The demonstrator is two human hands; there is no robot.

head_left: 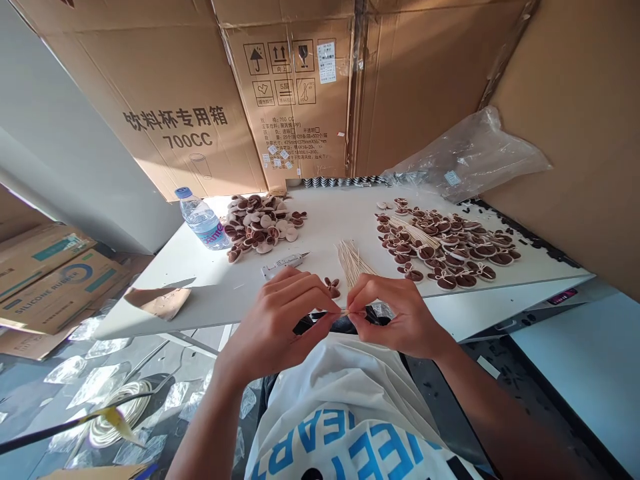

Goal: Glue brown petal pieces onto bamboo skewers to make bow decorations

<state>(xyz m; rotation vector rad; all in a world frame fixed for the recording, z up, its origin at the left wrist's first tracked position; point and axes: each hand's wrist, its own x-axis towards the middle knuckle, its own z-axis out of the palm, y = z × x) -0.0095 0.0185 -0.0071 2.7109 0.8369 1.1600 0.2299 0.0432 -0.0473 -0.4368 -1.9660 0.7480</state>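
Observation:
My left hand (285, 327) and my right hand (393, 313) meet in front of my body at the table's near edge. Each pinches thumb against forefinger, and a short bit of thin, pale cord (345, 312) shows between the fingertips. The rest of it is hidden by the fingers. Just beyond lies a bundle of cream cords (354, 260). A small brown bow-shaped piece (332, 287) rests beside the bundle, close to my left fingers. Behind my left hand is a white tube with a pointed tip (285, 265).
Brown and cream pieces form a pile (260, 223) at left and a wider spread (445, 247) at right, with more cords on it. A water bottle (203, 220) leans at left near a torn cardboard scrap (160, 302). Cardboard boxes (300, 100) and a plastic bag (475, 157) stand behind.

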